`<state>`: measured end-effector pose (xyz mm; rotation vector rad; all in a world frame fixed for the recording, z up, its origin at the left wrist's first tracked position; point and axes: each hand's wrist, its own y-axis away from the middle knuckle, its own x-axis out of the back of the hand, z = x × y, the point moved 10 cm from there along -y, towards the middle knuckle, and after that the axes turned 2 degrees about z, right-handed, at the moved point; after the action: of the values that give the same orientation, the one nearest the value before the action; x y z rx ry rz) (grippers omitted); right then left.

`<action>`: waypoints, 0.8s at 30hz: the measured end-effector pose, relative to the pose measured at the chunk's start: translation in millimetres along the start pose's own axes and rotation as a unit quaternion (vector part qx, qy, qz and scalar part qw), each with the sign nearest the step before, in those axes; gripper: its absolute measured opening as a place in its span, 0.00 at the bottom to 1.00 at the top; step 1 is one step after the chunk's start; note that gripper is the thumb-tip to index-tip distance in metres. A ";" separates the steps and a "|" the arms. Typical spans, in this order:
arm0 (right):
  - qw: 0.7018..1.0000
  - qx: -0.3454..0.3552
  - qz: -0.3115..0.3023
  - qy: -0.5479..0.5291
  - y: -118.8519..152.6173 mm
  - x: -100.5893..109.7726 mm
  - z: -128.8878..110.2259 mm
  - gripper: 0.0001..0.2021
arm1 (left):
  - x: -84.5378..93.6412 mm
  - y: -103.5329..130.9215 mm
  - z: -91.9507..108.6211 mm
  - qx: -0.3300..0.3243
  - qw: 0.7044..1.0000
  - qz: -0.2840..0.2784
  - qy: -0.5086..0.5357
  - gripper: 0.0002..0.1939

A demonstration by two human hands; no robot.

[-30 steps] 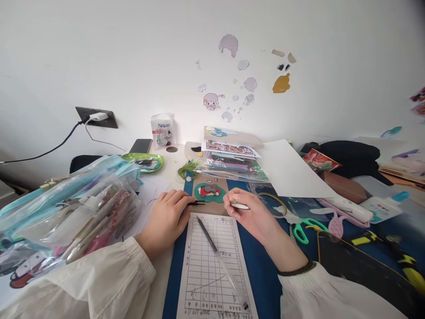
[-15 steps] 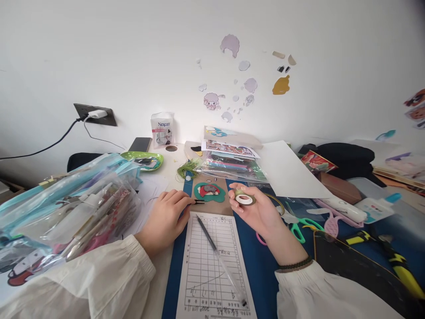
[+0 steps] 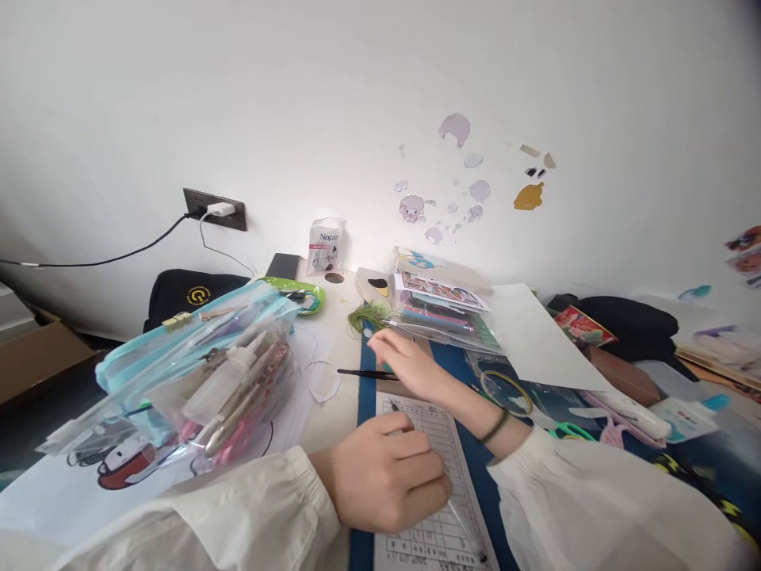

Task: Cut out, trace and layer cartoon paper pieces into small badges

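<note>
My left hand (image 3: 389, 473) is curled closed above the printed form (image 3: 410, 547); whatever its fingers hold is hidden. The clear-barrelled pen (image 3: 467, 519) lies on the form, partly behind this hand. My right hand (image 3: 410, 365) reaches across to the left beyond the form, its fingers drawn together, their grip hidden from me. It covers nearly all of the green felt piece (image 3: 388, 367). Black tweezers (image 3: 364, 373) lie just left of the right hand, their right end near it. The small roll of tape does not show.
On the left lies a clear pouch of tools (image 3: 231, 388). Green thread (image 3: 367, 317) and a stack of bagged sheets (image 3: 440, 309) are behind my hands. To the right are a yellowish ring (image 3: 505, 394), white card (image 3: 535, 337) and green-handled scissors (image 3: 571, 431).
My view has swung left. My right hand has turned over and crossed leftward, and the tape roll it held is out of sight. My left hand has left the tweezers and come nearer, curling closed.
</note>
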<state>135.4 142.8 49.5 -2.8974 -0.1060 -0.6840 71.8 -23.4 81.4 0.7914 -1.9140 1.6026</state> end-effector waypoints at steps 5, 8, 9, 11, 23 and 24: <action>0.985 0.068 -0.069 0.142 -43.3 -61.6 -14.5 0.08 | -1.9 1.1 -4.8 0.019 0.999 -0.010 0.035 0.13; 0.974 0.100 -0.092 0.183 -53.4 -82.9 -13.5 0.13 | 0.8 0.5 -7.9 0.028 0.999 0.010 0.042 0.14; 0.971 0.110 -0.096 0.188 -54.1 -86.8 -14.0 0.13 | 1.3 0.0 -8.2 0.031 0.999 0.015 0.042 0.14; 0.969 0.127 -0.102 0.185 -53.1 -90.5 -16.8 0.13 | 0.9 -0.9 -8.2 0.036 0.998 0.018 0.044 0.15; 0.990 0.111 -0.070 -0.055 0.7 -15.4 -25.3 0.17 | 62.1 42.9 -91.0 0.321 0.900 0.277 0.100 0.07; 0.990 0.105 -0.061 -0.071 7.4 -6.7 -23.7 0.17 | 61.9 52.3 -104.0 0.380 0.870 0.294 0.115 0.05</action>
<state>119.8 131.1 66.4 -2.7482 -0.3541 -0.4533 -6.7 79.3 106.9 0.2373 -1.3810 2.7630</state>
